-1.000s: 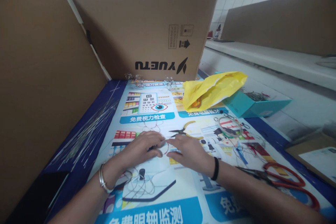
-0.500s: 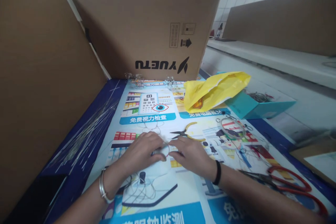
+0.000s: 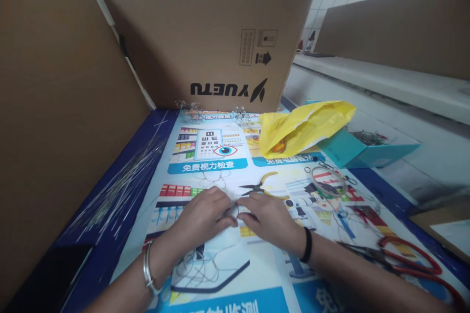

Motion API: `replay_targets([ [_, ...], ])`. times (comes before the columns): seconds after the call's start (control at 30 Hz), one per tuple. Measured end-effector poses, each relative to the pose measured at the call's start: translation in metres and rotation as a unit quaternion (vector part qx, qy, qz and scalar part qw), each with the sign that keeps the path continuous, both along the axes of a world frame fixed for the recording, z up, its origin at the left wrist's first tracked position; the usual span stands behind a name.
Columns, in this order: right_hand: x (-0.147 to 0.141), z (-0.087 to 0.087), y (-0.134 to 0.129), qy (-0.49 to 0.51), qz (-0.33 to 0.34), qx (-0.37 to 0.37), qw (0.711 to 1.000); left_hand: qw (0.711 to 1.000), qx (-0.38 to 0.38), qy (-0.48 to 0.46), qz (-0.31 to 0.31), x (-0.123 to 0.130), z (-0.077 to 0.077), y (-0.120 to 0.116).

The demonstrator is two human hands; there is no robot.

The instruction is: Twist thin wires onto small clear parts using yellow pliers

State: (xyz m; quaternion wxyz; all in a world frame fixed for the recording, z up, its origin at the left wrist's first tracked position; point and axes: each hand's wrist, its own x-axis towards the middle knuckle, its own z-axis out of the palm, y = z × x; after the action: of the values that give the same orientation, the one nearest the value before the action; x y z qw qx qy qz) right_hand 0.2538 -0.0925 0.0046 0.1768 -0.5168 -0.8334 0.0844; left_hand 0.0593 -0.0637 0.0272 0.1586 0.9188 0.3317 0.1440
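Note:
My left hand (image 3: 209,212) and my right hand (image 3: 270,220) almost meet over the printed sheet. Both are closed, with a thin wire (image 3: 236,205) pinched at the fingertips; it appears bent into a small loop, partly hidden by the fingers. Just beyond my right hand lie pliers (image 3: 260,188) with yellow handles. Loose thin wire loops (image 3: 196,271) rest on the sheet below my left wrist. More faint wire loops (image 3: 211,176) lie past my left hand.
Long straight wires (image 3: 117,188) lie along the left side. Red-handled scissors (image 3: 407,257) are by my right forearm. Further right are a clear ring-shaped coil (image 3: 328,181), a yellow bag (image 3: 308,127) and a teal box (image 3: 370,154) of wire pieces. Cardboard (image 3: 205,34) stands behind.
Both hands stay close together and sit slightly further right in the picture, as the whole view has shifted a little. The loop between the fingers looks narrower than before.

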Motion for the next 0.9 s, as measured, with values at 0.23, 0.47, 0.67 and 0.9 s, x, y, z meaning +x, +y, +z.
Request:
replay_targets([
  [0.23,0.001,-0.002,-0.001,0.018,0.001,0.007,1.000,0.997,-0.056,-0.044,0.007,-0.007,0.000,0.004],
  [0.47,0.003,-0.003,0.000,0.039,0.004,-0.002,0.999,0.981,-0.173,-0.086,0.009,-0.030,0.001,0.020],
  [0.67,0.002,0.000,0.000,0.008,0.011,-0.006,1.000,0.986,-0.150,-0.060,-0.028,-0.030,0.000,0.020],
  [0.9,0.001,0.000,0.000,0.001,0.007,-0.005,1.000,0.991,-0.110,-0.066,-0.042,-0.028,-0.002,0.019],
])
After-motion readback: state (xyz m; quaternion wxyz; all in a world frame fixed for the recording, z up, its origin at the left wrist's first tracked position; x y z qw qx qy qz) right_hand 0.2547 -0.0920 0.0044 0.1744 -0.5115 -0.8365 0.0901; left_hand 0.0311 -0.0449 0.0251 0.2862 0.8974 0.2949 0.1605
